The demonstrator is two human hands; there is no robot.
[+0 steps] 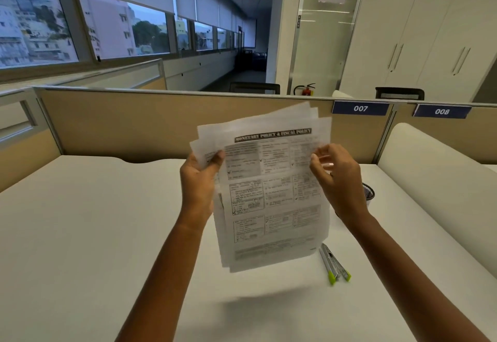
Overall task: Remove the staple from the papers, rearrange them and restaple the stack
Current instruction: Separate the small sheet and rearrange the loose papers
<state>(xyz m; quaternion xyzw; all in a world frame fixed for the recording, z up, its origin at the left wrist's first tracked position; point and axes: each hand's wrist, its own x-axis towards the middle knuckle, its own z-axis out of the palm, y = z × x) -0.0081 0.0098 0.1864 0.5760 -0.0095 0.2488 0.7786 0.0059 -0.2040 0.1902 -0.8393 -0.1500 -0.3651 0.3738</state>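
A stack of printed papers (271, 201) is held up above the white desk (80, 234), its sheets fanned out of line at the top and bottom. My left hand (199, 180) grips the stack's left edge, thumb on the front sheet. My right hand (336, 177) is at the upper right edge, fingers curled, pinching the sheets there. A staple cannot be made out. A silver stapler with lime-green ends (334, 265) lies on the desk just below and right of the papers.
A black mesh pen cup (368, 190) stands behind my right wrist. Beige partition panels (134, 123) close off the desk's far side, with tags 007 and 008. A white rounded divider (430, 169) borders the desk on the right.
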